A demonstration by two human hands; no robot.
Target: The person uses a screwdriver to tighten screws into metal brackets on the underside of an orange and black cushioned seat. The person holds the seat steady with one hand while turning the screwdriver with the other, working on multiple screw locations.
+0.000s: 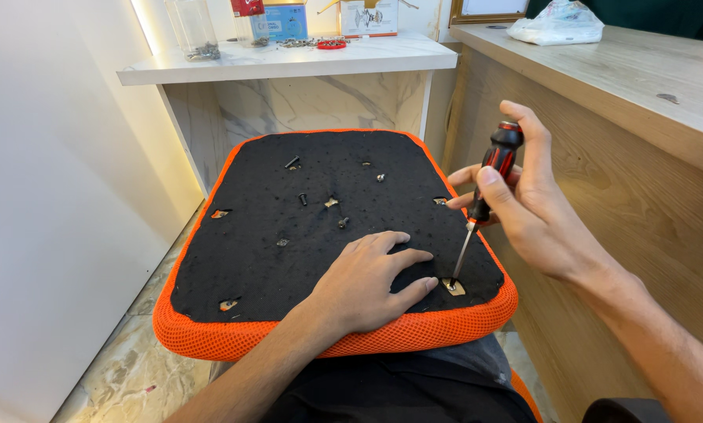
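An upturned chair seat [250, 235] rests on my lap, its underside black fabric with an orange mesh rim. My left hand [367, 282] lies flat on the fabric near the front right corner, fingers spread. My right hand [524, 207] grips a red and black screwdriver [489, 176], held nearly upright. The screwdriver's tip sits in a screw hole [452, 287] at the seat's front right corner, just beside my left fingertips. Several loose screws [303, 199] stand or lie around the middle of the fabric.
A wooden counter [641, 86] runs along the right with a white plastic bag [557, 23] on it. A white marble shelf [289, 61] behind the seat carries jars, boxes and small hardware. A white wall stands at the left above a marble floor [124, 368].
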